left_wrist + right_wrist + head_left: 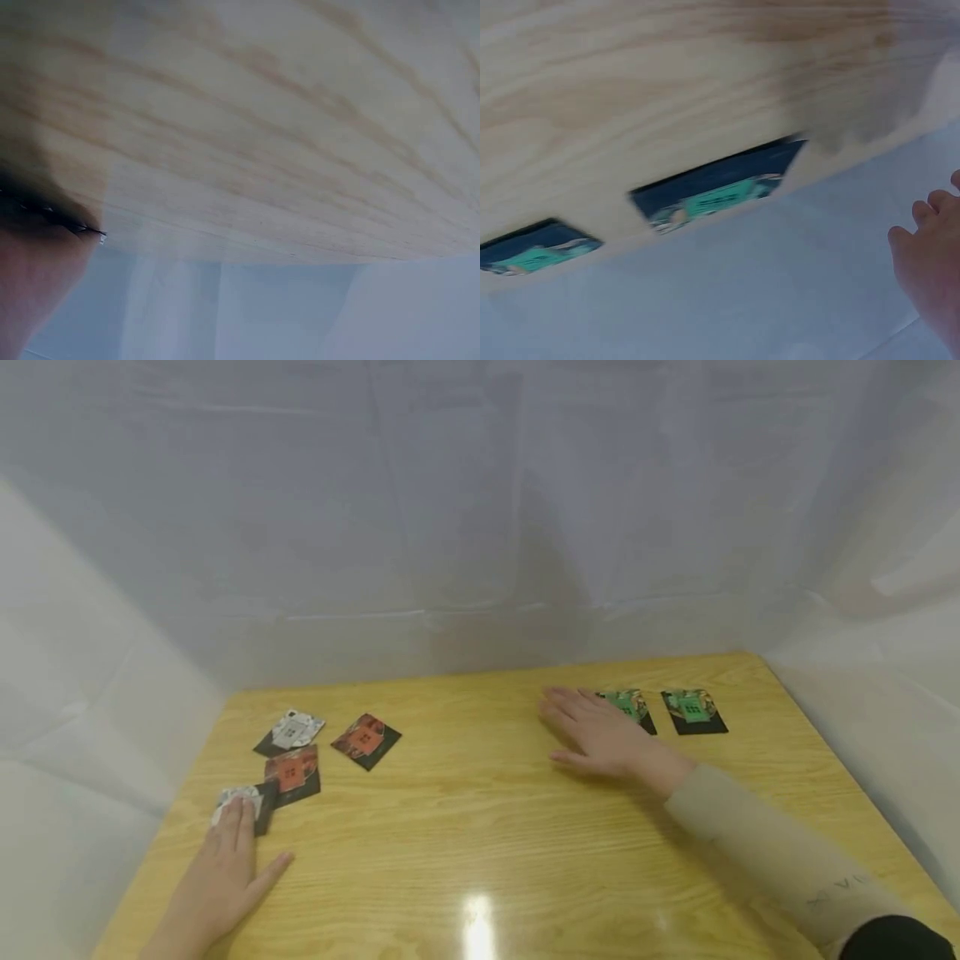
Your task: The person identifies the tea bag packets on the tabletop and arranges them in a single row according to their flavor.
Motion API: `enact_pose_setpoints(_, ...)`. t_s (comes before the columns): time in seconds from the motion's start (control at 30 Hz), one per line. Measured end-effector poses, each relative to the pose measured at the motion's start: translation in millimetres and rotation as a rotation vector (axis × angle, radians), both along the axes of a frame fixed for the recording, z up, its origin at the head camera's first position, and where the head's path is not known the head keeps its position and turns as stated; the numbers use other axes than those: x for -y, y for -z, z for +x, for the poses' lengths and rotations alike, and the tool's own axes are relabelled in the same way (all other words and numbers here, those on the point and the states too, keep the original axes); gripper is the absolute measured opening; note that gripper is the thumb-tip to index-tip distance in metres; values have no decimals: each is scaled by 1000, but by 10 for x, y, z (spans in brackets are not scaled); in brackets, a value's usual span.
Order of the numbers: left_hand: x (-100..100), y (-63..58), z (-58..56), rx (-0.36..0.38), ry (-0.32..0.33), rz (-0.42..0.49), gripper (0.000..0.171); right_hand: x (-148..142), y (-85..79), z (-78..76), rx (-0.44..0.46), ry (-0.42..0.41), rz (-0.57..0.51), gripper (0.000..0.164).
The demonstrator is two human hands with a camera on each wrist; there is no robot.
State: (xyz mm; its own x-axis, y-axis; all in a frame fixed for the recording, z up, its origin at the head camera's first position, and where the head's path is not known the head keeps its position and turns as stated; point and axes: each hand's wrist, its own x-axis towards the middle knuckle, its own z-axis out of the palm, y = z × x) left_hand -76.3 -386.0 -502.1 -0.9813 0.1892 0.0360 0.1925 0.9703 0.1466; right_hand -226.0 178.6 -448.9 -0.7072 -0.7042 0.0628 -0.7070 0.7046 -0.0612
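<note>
One white-and-black packet [266,807] lies under the left hand's [217,877] fingertips.

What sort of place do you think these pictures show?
Probably a screened-off tabletop workspace, though the wider room is hidden: pale sheeting hangs behind and beside a wood-grained table, where small card-like items lie.

Perhaps a studio: pale sheeting [450,510]

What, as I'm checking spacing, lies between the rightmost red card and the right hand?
Bare tabletop separates the rightmost red card from the right hand in the head view.
</note>
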Motion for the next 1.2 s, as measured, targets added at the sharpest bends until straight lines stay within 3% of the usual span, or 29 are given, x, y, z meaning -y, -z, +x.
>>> enact_pose_setpoints(0.23, -2, 2, 15, 29, -6, -5, 99, 481, -28, -116, -41, -62, 70, 85)
enact_pose_setpoints(0.37, -10, -10, 8, 30, -6, 4, 98, 721, -9, -162, -18, -74, 109, 86)
enact_pose_setpoints(0.6, -18, -20, 3, 12, 3, 1, 98, 1154, -45, -176, 40, -123, 105, 86)
enact_pose_setpoints(0.93, 0, -9, 3, 28, 5, -1, 98, 1811, -110, -167, 20, -187, 141, 85)
enact_pose_setpoints(1.2, 5, -7, 11, 30, -1, -9, 99, 2253, -129, -160, -38, -221, 241, 85)
